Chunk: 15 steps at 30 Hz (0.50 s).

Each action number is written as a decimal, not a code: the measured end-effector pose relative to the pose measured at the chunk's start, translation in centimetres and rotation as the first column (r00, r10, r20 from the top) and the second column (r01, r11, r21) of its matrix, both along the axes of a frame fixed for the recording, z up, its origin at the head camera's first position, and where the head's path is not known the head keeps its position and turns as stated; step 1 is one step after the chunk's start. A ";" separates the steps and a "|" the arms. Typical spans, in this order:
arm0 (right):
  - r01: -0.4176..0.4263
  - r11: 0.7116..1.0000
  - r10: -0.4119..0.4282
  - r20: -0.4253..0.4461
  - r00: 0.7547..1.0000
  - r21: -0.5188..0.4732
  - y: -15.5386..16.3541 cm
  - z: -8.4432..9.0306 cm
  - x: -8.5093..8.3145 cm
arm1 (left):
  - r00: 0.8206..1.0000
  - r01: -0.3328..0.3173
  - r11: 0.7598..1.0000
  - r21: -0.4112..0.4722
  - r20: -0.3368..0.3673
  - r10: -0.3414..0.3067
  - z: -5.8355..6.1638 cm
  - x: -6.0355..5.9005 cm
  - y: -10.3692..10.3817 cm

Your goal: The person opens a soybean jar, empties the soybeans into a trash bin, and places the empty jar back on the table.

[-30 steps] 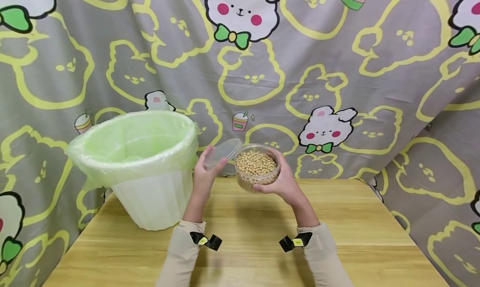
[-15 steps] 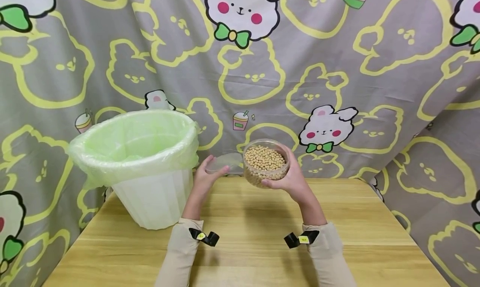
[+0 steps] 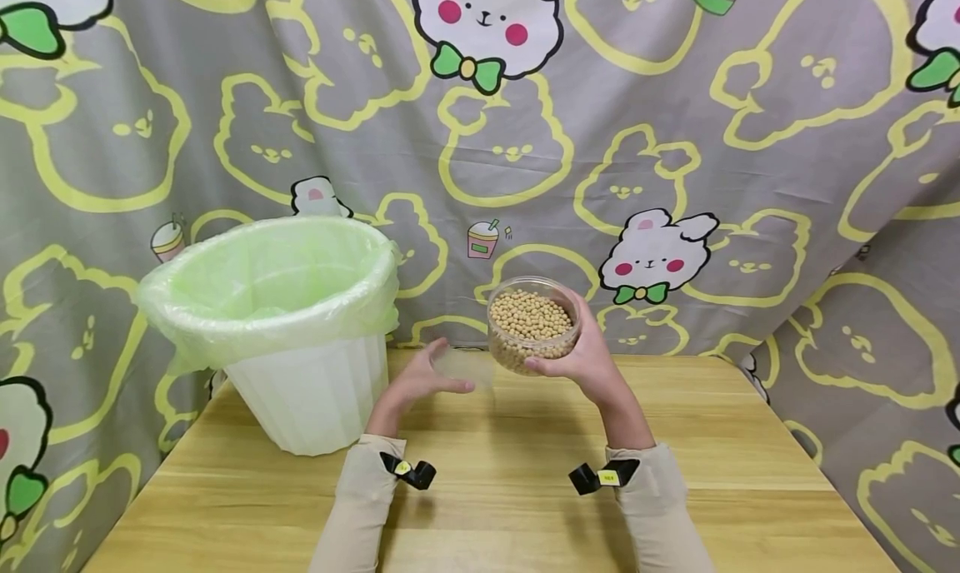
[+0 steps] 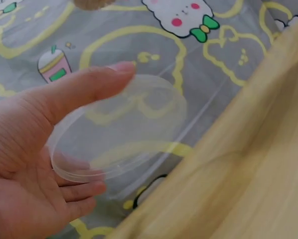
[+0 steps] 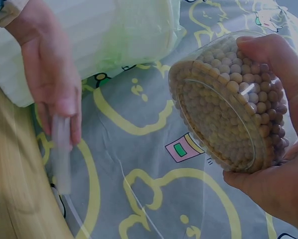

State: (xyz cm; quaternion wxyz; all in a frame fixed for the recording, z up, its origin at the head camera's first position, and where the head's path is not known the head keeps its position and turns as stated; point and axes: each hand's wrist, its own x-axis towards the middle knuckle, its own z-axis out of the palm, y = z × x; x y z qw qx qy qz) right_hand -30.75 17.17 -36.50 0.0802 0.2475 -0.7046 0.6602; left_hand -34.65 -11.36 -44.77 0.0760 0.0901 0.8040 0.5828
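Note:
A clear round jar filled with pale, round soybeans (image 3: 531,313) is in my right hand (image 3: 588,358). Its thumb lies along the near side of the jar (image 5: 223,107) and the fingers wrap the other side, keeping it above the table, mouth up and slightly tilted. To its left, my left hand (image 3: 418,380) pinches a thin translucent lid (image 4: 124,129) near its edge, thumb on one face and fingers on the other. In the head view the lid is faint against the tabletop. Jar and lid are apart.
A white bin (image 3: 307,398) lined with a pale green bag (image 3: 352,306) stands on the table's left side. The wooden table (image 3: 510,506) reaches back to a grey cartoon-print curtain (image 3: 517,223).
My right hand has drawn the jar slightly right and up. The lid in my left hand has come away from the jar's rim and moved down toward the table.

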 end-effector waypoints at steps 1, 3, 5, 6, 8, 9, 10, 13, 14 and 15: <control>0.000 1.000 0.000 0.000 1.000 0.000 0.0 0.0 0.0 | 1.000 0.009 1.000 -0.017 0.005 -0.009 -0.2 -0.1 0.0; 0.001 1.000 -0.001 -0.001 1.000 0.000 0.0 0.0 0.1 | 1.000 0.026 0.999 -0.033 0.008 -0.026 -0.7 -0.2 0.1; 0.001 1.000 -0.001 -0.001 1.000 0.001 0.0 0.1 0.1 | 0.999 0.037 0.998 -0.047 0.004 -0.036 -1.0 -0.3 0.1; 0.002 1.000 -0.002 -0.003 1.000 0.003 0.0 0.1 0.2 | 0.999 0.043 0.998 -0.052 0.002 -0.043 -1.1 -0.3 0.1; 0.003 1.000 -0.003 -0.004 1.000 0.005 0.0 0.2 0.2 | 0.999 0.052 0.997 -0.059 -0.003 -0.053 -1.4 -0.3 0.1; 0.004 1.000 -0.004 -0.004 1.000 0.007 0.0 0.2 0.2 | 0.998 0.057 0.997 -0.061 -0.005 -0.058 -1.6 -0.3 0.1; 0.006 1.000 -0.006 -0.003 1.000 0.010 0.0 0.2 0.2 | 0.998 0.063 0.996 -0.062 -0.005 -0.064 -1.6 -0.3 0.1; 0.011 1.000 -0.011 0.000 1.000 0.014 0.0 0.2 0.2 | 0.997 0.079 0.995 -0.066 -0.008 -0.079 -2.0 -0.3 0.1; 0.013 1.000 -0.013 0.002 1.000 0.016 0.0 0.2 0.2 | 0.996 0.085 0.994 -0.072 -0.013 -0.086 -2.0 -0.3 0.1; 0.014 1.000 -0.014 0.003 1.000 0.017 0.0 0.2 0.1 | 0.996 0.090 0.993 -0.071 -0.010 -0.091 -2.1 -0.4 0.1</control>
